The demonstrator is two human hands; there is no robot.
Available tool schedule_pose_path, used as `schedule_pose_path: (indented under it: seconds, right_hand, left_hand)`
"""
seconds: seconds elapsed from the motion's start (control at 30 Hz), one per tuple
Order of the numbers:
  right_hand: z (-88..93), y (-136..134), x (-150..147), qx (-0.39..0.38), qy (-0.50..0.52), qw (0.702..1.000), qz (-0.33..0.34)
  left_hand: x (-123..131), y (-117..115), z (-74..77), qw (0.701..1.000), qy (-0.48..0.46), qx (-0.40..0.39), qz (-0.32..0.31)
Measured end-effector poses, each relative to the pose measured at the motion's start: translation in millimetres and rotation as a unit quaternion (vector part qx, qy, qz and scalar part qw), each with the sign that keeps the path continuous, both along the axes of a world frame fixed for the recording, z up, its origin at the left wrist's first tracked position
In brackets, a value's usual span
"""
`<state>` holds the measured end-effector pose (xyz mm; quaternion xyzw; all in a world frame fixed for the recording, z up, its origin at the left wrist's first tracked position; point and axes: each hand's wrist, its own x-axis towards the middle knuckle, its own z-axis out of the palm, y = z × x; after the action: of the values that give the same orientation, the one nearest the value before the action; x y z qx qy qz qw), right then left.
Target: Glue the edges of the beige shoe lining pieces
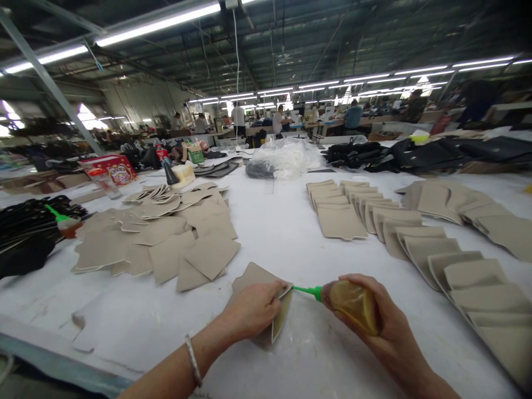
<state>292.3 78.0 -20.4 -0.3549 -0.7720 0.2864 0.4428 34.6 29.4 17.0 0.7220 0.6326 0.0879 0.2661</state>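
Left hand (255, 307): grasping a beige panel (251, 275), fingers near its right-hand corner.
Right hand (384, 316): wrapped around a squeeze bottle (351, 302) of amber liquid, tilted on its side.
Green nozzle (310, 291): tip at the panel's edge; contact cannot be confirmed.
Panel location: at the near part of the white worktop (270, 233), between a loose pile (166, 238) of similar panels, left, and overlapping rows (432, 252), right.
Second bottle (66, 224): far left, beside black pieces (25, 238).
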Motion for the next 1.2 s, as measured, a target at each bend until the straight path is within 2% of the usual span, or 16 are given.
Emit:
schedule_pose_path:
  seconds: [0.1, 0.33, 0.57, 0.8, 0.93, 1.1, 1.2]
  right_hand:
    - [1.4, -2.4, -1.0, -0.017, 0.001, 1.0, 0.001]
    - [5.3, 1.1, -6.0, 0.012, 0.005, 1.0, -0.016]
    - [3.7, -6.1, -3.8, -0.05, 0.006, 0.998, -0.032]
    - [5.6, -0.2, -7.8, -0.058, 0.014, 0.997, -0.058]
    - [3.0, -8.5, -7.0, -0.083, 0.004, 0.996, -0.039]
    - [4.7, -20.6, -4.8, -0.188, 0.007, 0.981, 0.037]
    - [5.5, -15.7, -5.0, -0.181, 0.016, 0.983, 0.038]
  left_hand:
    - [0.4, 0.4, 0.3, 1.0, 0.0, 0.001, 0.002]
    - [2.1, 0.5, 1.8, 1.0, 0.02, -0.005, 0.012]
    - [4.0, -0.3, 0.6, 0.999, 0.031, -0.005, 0.022]
    - [5.0, 0.4, 0.3, 0.999, 0.044, -0.01, 0.025]
    - [5.2, 0.2, 3.0, 0.999, 0.046, -0.009, 0.026]
    - [5.7, 0.3, 5.4, 0.998, 0.048, -0.019, 0.029]
    - [5.7, 0.0, 4.2, 0.998, 0.047, -0.017, 0.031]
